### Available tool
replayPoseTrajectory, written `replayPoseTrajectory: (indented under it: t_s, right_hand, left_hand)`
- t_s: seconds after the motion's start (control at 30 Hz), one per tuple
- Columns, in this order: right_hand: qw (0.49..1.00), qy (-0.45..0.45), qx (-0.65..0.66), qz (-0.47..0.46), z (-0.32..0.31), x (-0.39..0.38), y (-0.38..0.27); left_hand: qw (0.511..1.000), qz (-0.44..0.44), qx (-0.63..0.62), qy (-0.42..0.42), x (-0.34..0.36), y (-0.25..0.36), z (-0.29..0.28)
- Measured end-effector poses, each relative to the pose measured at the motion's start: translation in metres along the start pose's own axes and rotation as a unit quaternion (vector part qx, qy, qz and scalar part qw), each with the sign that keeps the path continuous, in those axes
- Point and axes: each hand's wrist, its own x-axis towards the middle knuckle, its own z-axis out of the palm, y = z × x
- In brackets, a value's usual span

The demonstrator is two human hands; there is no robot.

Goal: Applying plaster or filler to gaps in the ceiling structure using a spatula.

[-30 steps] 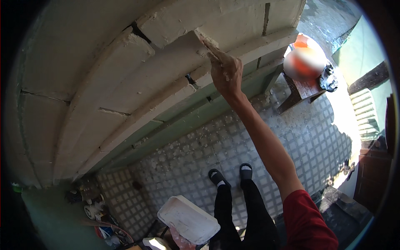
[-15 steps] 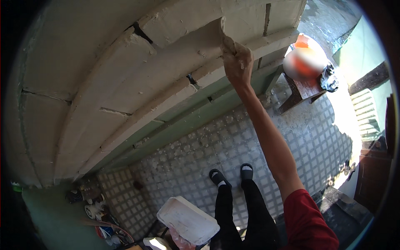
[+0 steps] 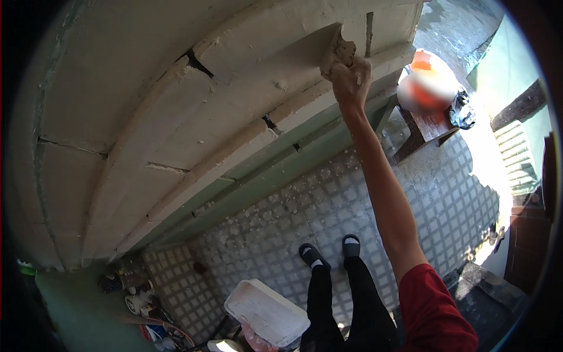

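Note:
My right hand point(image 3: 350, 82) is closed around a putty knife point(image 3: 340, 50) caked with pale compound, up at the cream grooved panel point(image 3: 246, 70). The blade lies against a recessed band, with a smooth smear to its left. Gaps and rough, chipped edges interrupt the raised strips; a greener section lies lower down. My left hand is not in view.
A white tray point(image 3: 267, 308) sits at the bottom with pink crumpled material beneath. A wooden stool point(image 3: 413, 138) at right carries an orange-and-white, partly blurred round object point(image 3: 427, 88) and a dark plastic bag point(image 3: 463, 111). Assorted items point(image 3: 146, 311) lie lower left on the tiled floor point(image 3: 252, 234).
My right hand and putty knife have moved rightward and slightly up along the panel over the last second. The view has shifted slightly.

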Motion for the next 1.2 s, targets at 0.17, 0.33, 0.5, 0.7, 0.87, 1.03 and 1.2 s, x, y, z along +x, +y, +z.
replayPoseTrajectory:
  t_s: [0.17, 0.33, 0.5, 0.7, 0.87, 1.03, 1.2]
  right_hand:
    - [0.862, -0.264, -0.357, -0.243, 0.009, -0.049, -0.031]
    - [0.957, -0.077, -0.233, -0.152, -0.039, -0.021, 0.001]
    - [0.96, -0.065, -0.237, -0.132, -0.032, 0.033, -0.01]
    - [0.813, -0.226, -0.473, -0.252, 0.022, -0.036, -0.031]
    - [0.829, -0.261, -0.387, -0.309, -0.019, -0.053, -0.012]
    - [0.894, -0.036, -0.393, -0.21, -0.062, 0.023, 0.013]
    - [0.848, -0.011, -0.415, -0.329, 0.008, 0.013, -0.016]
  left_hand:
    - [1.0, -0.004, -0.012, 0.005, 0.0, -0.003, -0.006]
    - [1.0, -0.007, -0.02, 0.011, 0.0, 0.001, -0.018]
    - [0.999, -0.012, -0.036, 0.023, -0.002, -0.001, -0.029]
    - [0.998, -0.027, -0.046, 0.028, -0.002, -0.004, -0.032]
    - [0.998, -0.036, -0.051, 0.028, 0.002, -0.003, -0.029]
    - [0.997, -0.04, -0.054, 0.032, -0.006, 0.001, -0.024]
    - [0.918, -0.115, -0.348, -0.153, 0.006, -0.009, -0.082]
